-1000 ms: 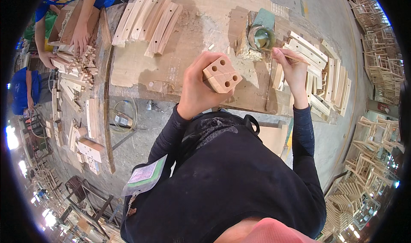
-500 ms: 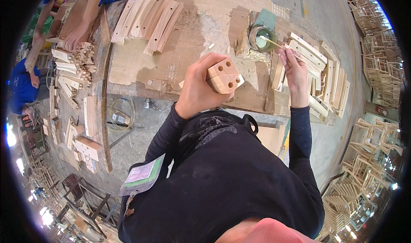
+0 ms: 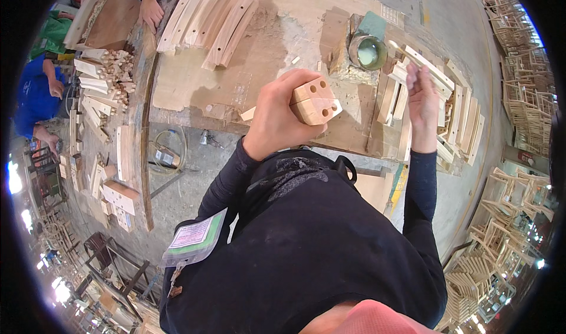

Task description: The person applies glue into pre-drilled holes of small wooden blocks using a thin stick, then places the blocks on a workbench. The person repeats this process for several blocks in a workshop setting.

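Observation:
My left hand (image 3: pixel 274 116) is wrapped round a pair of pale wooden pieces (image 3: pixel 312 105) held together, their end faces turned up and showing several drilled round holes. In my right hand (image 3: pixel 423 107), at the right side of the table, the fingers pinch a thin stick (image 3: pixel 402 51), slightly smeared by motion. The stick's whitish tip points up and left, beside a round jar (image 3: pixel 382 52) with pale, glue-like liquid inside. That jar stands tilted on a crusted block (image 3: pixel 348 63), apart from both hands.
Curved wooden slats (image 3: pixel 206 19) with holes lie at the table's far left. More wooden slats (image 3: pixel 469 119) are stacked at the right. On a side bench to the left are piled wooden pieces (image 3: pixel 109 72). A co-worker's hand (image 3: pixel 151 13) rests near a box (image 3: pixel 112 25).
My right hand has moved right, lifting the stick's tip out of the jar to its right side. My left hand still holds the wooden pieces, shifted slightly right.

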`<state>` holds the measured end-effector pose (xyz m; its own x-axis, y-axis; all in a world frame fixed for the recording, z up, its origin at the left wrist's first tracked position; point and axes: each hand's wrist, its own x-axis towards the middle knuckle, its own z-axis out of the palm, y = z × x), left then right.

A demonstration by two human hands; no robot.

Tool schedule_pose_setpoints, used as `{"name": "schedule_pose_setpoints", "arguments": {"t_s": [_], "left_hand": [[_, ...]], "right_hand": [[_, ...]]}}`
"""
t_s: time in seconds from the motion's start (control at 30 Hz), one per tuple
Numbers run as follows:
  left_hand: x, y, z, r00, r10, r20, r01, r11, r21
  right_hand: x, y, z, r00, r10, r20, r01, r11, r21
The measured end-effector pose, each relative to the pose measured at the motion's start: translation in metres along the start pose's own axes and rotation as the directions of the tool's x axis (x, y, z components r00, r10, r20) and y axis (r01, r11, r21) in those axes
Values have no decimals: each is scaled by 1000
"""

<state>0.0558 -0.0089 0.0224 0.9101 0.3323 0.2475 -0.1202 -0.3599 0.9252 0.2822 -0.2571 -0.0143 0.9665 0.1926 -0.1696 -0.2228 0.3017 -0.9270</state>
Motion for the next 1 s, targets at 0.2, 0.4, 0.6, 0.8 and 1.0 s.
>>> {"name": "schedule_pose_setpoints", "arguments": {"t_s": [0.2, 0.4, 0.6, 0.8, 1.0], "left_hand": [[4, 10, 1, 999, 13, 50, -16, 998, 66], [7, 11, 3, 998, 41, 38, -45, 995, 92], [7, 9, 7, 1000, 26, 1, -26, 999, 44], [8, 12, 5, 999, 27, -24, -27, 1000, 11], [8, 10, 4, 1000, 15, -8, -16, 1000, -7]], "right_hand": [[-78, -75, 58, 899, -236, 368, 341, 906, -252], [-118, -93, 77, 679, -320, 661, 635, 708, -310], [-117, -88, 77, 605, -305, 736, 699, 645, -307], [-116, -84, 82, 618, -286, 732, 689, 646, -330], [-114, -83, 83, 623, -269, 735, 673, 662, -328]]}}
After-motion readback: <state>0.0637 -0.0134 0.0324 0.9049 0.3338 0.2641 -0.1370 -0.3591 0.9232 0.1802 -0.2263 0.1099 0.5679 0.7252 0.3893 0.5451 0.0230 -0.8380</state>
